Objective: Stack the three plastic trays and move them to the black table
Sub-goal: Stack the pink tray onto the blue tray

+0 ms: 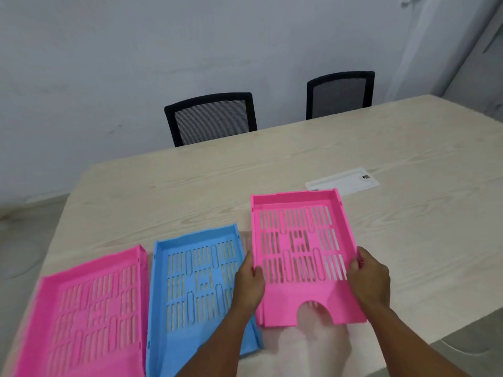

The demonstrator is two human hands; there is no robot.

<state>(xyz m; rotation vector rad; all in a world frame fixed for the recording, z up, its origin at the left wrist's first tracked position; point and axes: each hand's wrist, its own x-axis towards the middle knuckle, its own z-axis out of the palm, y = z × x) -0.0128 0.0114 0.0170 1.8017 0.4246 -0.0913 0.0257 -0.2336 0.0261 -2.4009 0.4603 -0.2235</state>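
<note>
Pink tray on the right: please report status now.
Left hand and right hand grip the right pink tray by its sides. Blue tray and left pink tray lie flat on the wooden table, unstacked. Nothing blocks.

You had two pink slotted trays (299,251) (89,314), one blue slotted tray (196,284), a pale wood-grain table (190,186), black mesh chairs (211,118).
</note>
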